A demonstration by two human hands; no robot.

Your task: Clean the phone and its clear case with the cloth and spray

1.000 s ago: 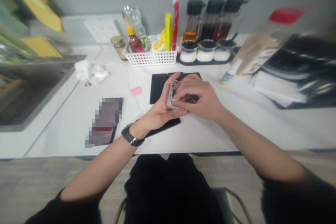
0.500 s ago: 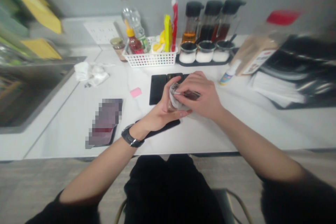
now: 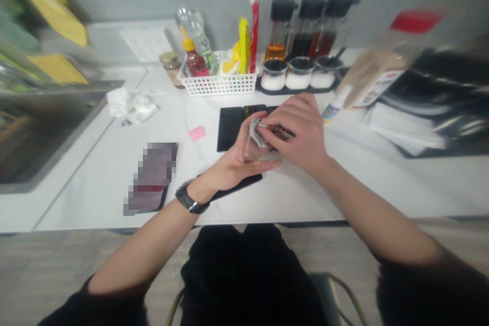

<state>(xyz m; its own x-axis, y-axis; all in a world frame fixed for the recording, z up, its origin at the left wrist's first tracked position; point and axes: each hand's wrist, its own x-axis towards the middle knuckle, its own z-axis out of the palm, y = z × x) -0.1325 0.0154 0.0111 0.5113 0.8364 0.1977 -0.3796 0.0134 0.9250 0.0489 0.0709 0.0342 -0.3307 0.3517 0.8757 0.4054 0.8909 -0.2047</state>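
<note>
My left hand (image 3: 239,160) is curled around a clear, see-through piece (image 3: 250,152) that looks like a phone case, thumb along its near side. In my right hand (image 3: 300,130) a crumpled white-grey tissue (image 3: 256,135) is pinched and pressed against the clear piece. My fingers hide much of both. Just behind the hands lie flat black phones (image 3: 229,130), partly covered. Another dark flat phone (image 3: 244,184) lies under my left wrist. A phone with a blurred-out screen (image 3: 155,175) rests to the left.
A pink slip (image 3: 197,133) and crumpled tissues (image 3: 132,106) lie left, beside the sink (image 3: 46,147). Along the wall stand a white basket (image 3: 217,85) of bottles and packets, seasoning jars (image 3: 298,79), a small spray bottle (image 3: 336,104) and a red-lidded jug (image 3: 378,76).
My right hand has shifted slightly right and up with the tissue, baring more of the clear piece. My left hand keeps its hold, nearly still.
</note>
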